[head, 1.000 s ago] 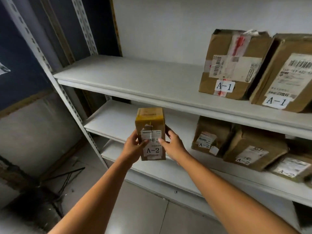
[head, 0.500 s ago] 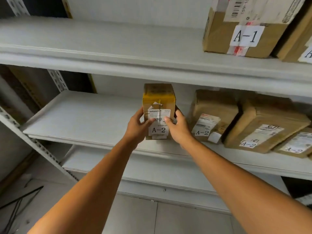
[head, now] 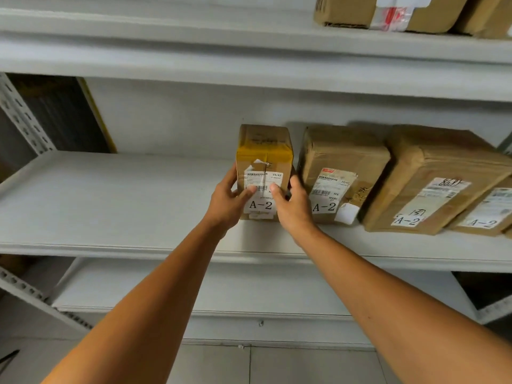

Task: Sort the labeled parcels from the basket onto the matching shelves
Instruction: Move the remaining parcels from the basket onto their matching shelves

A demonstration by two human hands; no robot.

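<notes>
A small upright cardboard parcel (head: 263, 159) with yellow tape and an "A-2" label stands on the middle shelf (head: 110, 206). My left hand (head: 227, 202) grips its left side and my right hand (head: 292, 206) grips its right side, thumbs on the front label. Its base seems to rest on the shelf board. Right beside it sit three more brown parcels marked A-2: one (head: 340, 173) close to my right hand, a larger one (head: 432, 178), and one (head: 487, 214) at the frame's right edge.
The top shelf (head: 194, 48) carries brown parcels (head: 388, 12) at the upper right. A lower shelf (head: 221, 289) lies beneath. Perforated metal uprights (head: 25, 117) stand at the left. The white wall backs the shelves, and grey floor tiles show below.
Both hands carried the A-2 parcel up and forward from in front of the rack onto the middle shelf, next to the other A-2 parcels. The camera moved closer to the rack.
</notes>
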